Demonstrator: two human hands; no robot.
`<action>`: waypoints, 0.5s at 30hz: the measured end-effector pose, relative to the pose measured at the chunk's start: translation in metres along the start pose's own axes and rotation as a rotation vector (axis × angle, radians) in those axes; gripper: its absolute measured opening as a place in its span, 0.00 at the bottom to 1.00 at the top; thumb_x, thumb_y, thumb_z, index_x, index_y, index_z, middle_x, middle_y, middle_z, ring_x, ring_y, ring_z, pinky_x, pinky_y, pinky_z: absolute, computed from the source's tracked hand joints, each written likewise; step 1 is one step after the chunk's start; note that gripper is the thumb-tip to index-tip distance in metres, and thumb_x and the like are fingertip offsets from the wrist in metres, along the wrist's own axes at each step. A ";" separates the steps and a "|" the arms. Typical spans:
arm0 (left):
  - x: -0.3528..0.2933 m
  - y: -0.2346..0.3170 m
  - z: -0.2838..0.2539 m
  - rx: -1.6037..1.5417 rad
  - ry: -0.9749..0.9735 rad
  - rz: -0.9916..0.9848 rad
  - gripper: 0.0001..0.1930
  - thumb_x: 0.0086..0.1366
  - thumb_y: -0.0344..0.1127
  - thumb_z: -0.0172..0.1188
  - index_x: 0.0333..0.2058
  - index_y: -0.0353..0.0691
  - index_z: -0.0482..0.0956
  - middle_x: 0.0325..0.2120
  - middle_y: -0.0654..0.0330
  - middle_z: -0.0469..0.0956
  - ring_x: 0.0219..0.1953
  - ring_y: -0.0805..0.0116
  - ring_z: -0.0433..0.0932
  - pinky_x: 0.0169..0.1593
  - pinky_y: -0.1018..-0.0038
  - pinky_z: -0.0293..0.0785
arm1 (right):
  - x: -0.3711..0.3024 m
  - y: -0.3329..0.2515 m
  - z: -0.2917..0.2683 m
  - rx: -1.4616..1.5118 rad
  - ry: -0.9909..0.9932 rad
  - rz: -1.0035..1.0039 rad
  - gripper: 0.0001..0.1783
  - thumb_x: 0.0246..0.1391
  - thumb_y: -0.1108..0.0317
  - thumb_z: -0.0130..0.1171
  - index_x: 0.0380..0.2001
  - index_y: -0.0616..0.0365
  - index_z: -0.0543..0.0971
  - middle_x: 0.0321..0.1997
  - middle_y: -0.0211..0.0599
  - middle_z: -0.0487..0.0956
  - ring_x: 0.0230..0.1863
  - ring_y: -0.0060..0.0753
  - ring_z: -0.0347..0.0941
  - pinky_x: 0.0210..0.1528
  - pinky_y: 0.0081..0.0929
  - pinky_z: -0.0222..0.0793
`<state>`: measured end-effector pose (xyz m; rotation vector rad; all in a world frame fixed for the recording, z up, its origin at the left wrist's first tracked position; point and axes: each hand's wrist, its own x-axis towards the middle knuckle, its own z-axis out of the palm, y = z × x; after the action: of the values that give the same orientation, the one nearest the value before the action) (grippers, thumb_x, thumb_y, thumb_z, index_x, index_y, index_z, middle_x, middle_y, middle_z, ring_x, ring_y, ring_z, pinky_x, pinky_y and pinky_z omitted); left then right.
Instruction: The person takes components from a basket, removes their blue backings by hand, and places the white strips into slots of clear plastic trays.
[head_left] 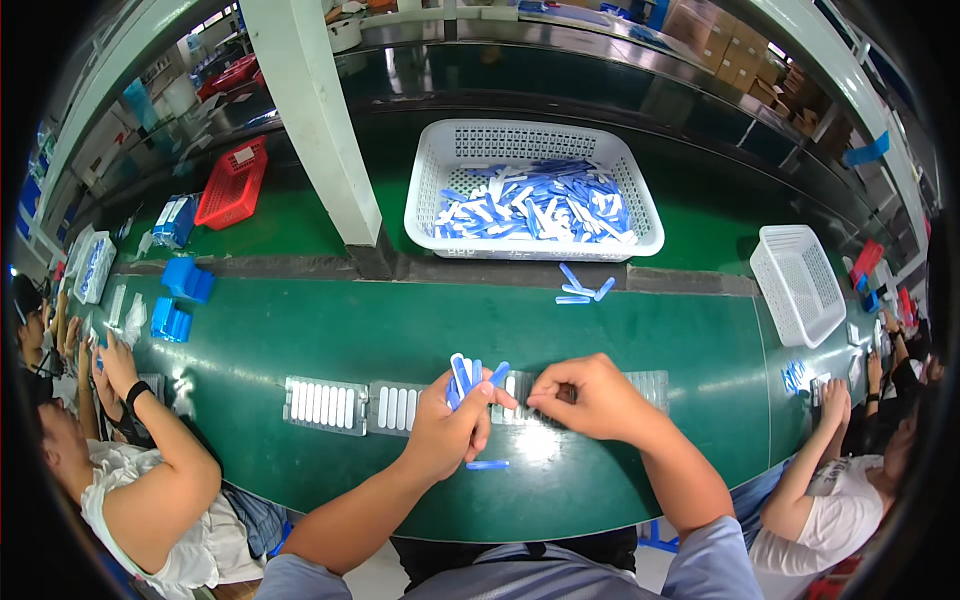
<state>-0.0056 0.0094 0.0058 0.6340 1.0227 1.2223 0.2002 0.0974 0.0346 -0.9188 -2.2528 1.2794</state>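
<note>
My left hand (452,422) is closed around a bunch of slim blue-and-white plastic pieces (463,374) with rounded ends, which fan out above the fingers. Close to its right, my right hand (585,396) has its fingers drawn together in a pinch over a clear tray (513,408); whatever it may hold is hidden. A row of such clear plastic trays runs across the table: the left one (326,405) holds several white strips side by side, another (394,408) is partly behind my left hand. One loose blue piece (488,465) lies below my hands.
A large white basket (427,215) full of blue-and-white pieces stands beyond a dark ledge. Several loose pieces (575,290) lie in front of it. A smaller white basket (800,290) is at right, a red basket (231,190) at left. A post (315,120) rises far left; people work on both sides.
</note>
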 end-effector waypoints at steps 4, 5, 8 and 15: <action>-0.001 -0.001 0.001 0.029 0.004 -0.006 0.11 0.75 0.34 0.52 0.48 0.32 0.70 0.36 0.48 0.82 0.12 0.80 0.67 0.12 0.82 0.59 | 0.012 0.003 0.003 -0.508 0.030 -0.272 0.09 0.53 0.66 0.67 0.37 0.55 0.82 0.32 0.34 0.81 0.37 0.40 0.76 0.41 0.35 0.68; -0.002 -0.001 0.001 0.027 -0.003 0.004 0.11 0.75 0.34 0.52 0.48 0.32 0.71 0.36 0.48 0.82 0.12 0.80 0.67 0.12 0.82 0.59 | 0.013 0.008 0.004 -0.582 0.011 -0.257 0.14 0.52 0.64 0.68 0.42 0.53 0.81 0.36 0.34 0.79 0.41 0.41 0.74 0.45 0.37 0.64; -0.002 -0.001 0.001 0.023 0.013 -0.019 0.11 0.75 0.34 0.52 0.49 0.32 0.70 0.36 0.48 0.82 0.12 0.80 0.67 0.12 0.82 0.60 | 0.008 0.020 0.016 -0.566 0.108 -0.276 0.15 0.52 0.64 0.68 0.44 0.53 0.81 0.36 0.35 0.78 0.41 0.41 0.73 0.44 0.37 0.64; -0.008 0.001 0.006 0.172 -0.044 -0.051 0.12 0.74 0.33 0.53 0.50 0.31 0.70 0.38 0.49 0.84 0.13 0.79 0.70 0.13 0.82 0.63 | -0.006 0.000 0.023 -0.046 0.266 -0.138 0.10 0.57 0.66 0.68 0.38 0.60 0.83 0.22 0.27 0.77 0.24 0.25 0.70 0.35 0.29 0.65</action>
<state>-0.0004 0.0027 0.0113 0.7603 1.1081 1.0787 0.1903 0.0794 0.0235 -0.8762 -2.1033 0.9866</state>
